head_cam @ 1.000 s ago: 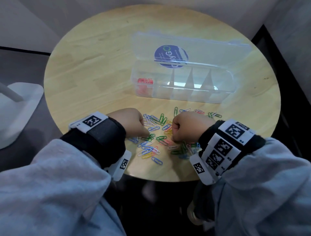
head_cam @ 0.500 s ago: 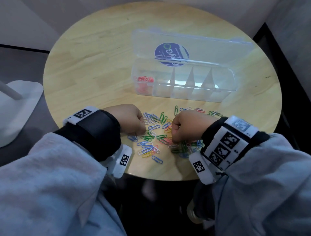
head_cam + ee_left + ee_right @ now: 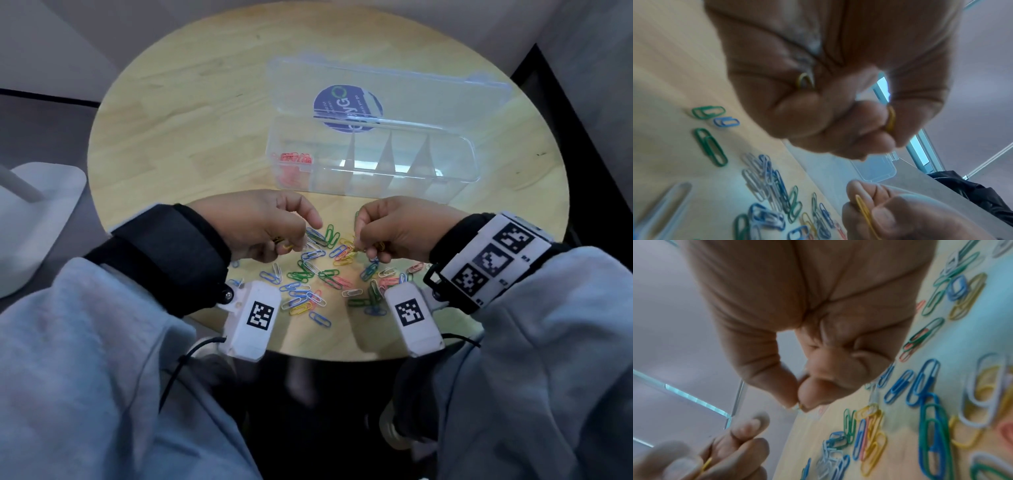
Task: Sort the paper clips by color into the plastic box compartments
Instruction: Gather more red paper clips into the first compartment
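Observation:
Loose paper clips (image 3: 320, 274) in blue, green, yellow, white and pink lie scattered at the near edge of the round wooden table (image 3: 178, 137). Both hands hover just above this pile. My left hand (image 3: 291, 244) pinches a yellow clip (image 3: 890, 119) and has another yellow clip (image 3: 804, 81) tucked under its curled fingers. My right hand (image 3: 363, 249) pinches a yellow clip (image 3: 865, 211) between thumb and forefinger. Behind the pile stands the clear plastic box (image 3: 459, 178), lid open. Red clips (image 3: 296, 159) lie in its leftmost compartment; the other compartments look empty.
The box lid (image 3: 428, 92), with a round blue sticker, lies flat behind the box. A white stand base (image 3: 37, 212) sits on the floor to the left of the table. The table's near edge (image 3: 342, 358) is close under my wrists.
Both hands were pressed down in the pile as fists; they have lifted and turned inward, and each now holds yellow clips above it.

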The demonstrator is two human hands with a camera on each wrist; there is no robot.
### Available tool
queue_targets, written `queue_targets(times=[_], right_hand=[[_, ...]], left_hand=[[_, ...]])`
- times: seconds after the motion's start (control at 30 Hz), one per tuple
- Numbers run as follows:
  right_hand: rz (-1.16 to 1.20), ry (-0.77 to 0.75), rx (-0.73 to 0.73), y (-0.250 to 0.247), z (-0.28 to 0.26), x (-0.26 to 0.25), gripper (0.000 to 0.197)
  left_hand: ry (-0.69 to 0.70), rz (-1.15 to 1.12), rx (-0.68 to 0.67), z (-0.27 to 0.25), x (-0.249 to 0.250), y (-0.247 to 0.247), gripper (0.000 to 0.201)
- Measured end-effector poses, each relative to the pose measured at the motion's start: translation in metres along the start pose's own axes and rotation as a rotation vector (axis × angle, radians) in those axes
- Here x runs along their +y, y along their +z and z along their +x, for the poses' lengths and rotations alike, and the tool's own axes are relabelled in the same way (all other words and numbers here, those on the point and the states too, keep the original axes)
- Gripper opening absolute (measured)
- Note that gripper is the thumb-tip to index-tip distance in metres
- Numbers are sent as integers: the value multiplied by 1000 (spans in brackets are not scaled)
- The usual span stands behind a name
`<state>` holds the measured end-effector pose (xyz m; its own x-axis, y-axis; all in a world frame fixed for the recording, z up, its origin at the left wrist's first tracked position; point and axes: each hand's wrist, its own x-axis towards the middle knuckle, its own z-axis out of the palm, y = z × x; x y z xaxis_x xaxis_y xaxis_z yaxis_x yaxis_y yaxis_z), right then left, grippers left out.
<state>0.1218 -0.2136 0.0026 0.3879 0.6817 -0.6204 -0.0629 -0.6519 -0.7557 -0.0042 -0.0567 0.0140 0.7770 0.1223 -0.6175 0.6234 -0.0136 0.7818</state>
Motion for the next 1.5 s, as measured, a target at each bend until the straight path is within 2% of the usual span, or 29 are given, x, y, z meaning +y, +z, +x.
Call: queue_targets(times=[0.1,0.2,0.3,0.33,0.4,0.47,0.53,0.6,0.73,0.87,1.0,1.1,1.27,1.5], right_hand=[[114,0,-1,-1,2,1,24],[73,16,-3,-1,2,1,28],[6,39,30,0,0,0,29],[-1,45,42,1,-1,-1,27],[-61,37,64,2,-2,-1,21],[-311,7,103,2,-5,0,17],[-582,-18,128,3,-8,0,16],[-677,-35,136,6,-10,-2,14],[-706,-46,197,10,-6,-2,18],[-754,-49,234,10,2,1,26],[-820,-36,208,14,5,1,36],[-888,-21,187,19,7,1,35],[-914,-23,156,23,5,-2,20],[-961,21,148,26,4,-5,3]], left_hand=[[-38,-13,-51,-1,0,2,22],[-58,-80,-93,-3,1,1,22],[-93,-59,-82,-5,4,5,8],[-92,0,-48,-5,5,7,6],[-71,279,15,-4,1,10,17],[-57,628,15,-6,-3,15,13],[-67,852,25,-7,-8,21,17],[-64,937,26,-8,-10,27,16],[-41,1077,47,-5,-14,34,13],[-37,1213,59,-5,-18,41,22],[-46,1277,83,-3,-18,46,23],[-44,1277,114,-2,-17,44,20],[-56,1234,124,1,-17,41,27],[-36,1200,182,3,-20,39,16]])
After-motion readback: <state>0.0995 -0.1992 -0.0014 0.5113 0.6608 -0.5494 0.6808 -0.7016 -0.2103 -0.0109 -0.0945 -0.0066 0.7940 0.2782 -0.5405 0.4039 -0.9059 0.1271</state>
